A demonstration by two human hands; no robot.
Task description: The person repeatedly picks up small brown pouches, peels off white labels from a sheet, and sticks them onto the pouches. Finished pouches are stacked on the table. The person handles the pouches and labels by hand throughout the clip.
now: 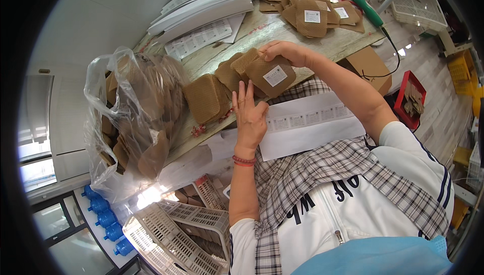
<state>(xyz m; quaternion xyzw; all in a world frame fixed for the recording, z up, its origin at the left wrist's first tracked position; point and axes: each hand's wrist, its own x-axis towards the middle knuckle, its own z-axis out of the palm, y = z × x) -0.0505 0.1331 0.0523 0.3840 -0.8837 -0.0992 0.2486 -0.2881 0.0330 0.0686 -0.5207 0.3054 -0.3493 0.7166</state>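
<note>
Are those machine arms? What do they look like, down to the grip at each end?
They're human: the left grip and right grip are ordinary ungloved hands, no cables. The left wrist wears a beaded red bracelet beside a plain red band. Both forearms emerge from short white sleeves; dark stripes show along the right one.

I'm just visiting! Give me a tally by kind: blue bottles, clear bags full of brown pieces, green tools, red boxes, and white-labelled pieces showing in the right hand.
Blue bottles: 5
Clear bag: 1
Green tool: 1
Red box: 1
Labelled brown piece in the right hand: 1
Total: 9
</note>
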